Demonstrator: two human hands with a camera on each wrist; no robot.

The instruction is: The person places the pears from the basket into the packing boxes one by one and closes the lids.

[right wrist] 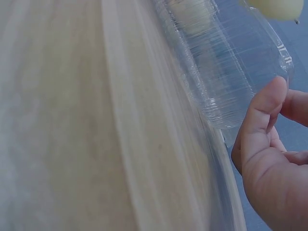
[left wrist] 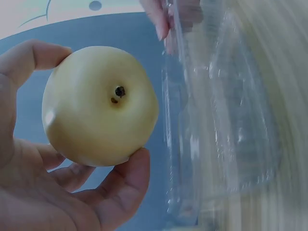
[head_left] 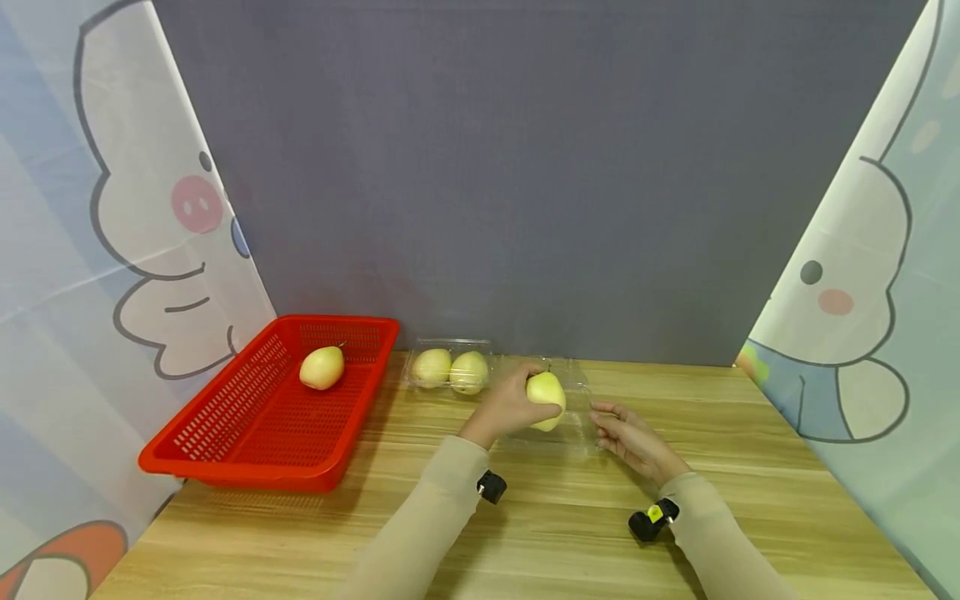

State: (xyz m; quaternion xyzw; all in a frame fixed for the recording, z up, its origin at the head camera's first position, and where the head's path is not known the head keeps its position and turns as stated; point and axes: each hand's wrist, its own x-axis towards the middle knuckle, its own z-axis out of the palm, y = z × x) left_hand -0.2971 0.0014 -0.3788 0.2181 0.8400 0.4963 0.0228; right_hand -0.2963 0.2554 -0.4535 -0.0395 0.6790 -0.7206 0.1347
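Note:
My left hand [head_left: 510, 407] grips a pale yellow pear [head_left: 546, 402] between thumb and fingers, up over a clear plastic clamshell box [head_left: 576, 432]. In the left wrist view the pear [left wrist: 98, 108] shows one end with a dark spot, and the see-through box [left wrist: 236, 125] stands just beside it. At the box's right side is my right hand [head_left: 633, 440]. Seen from the right wrist, that hand [right wrist: 269, 163] pinches the rim of the box [right wrist: 226, 62] between thumb and fingers. The held pear [right wrist: 279, 7] hangs over the box's far part.
Left of the hands, a second clear box [head_left: 453, 342] at the back holds two pears [head_left: 432, 367]. A red perforated basket [head_left: 333, 475] stands on the left with one pear [head_left: 322, 368] in it. Behind the wooden table [head_left: 570, 533] rises a dark grey panel [head_left: 480, 167].

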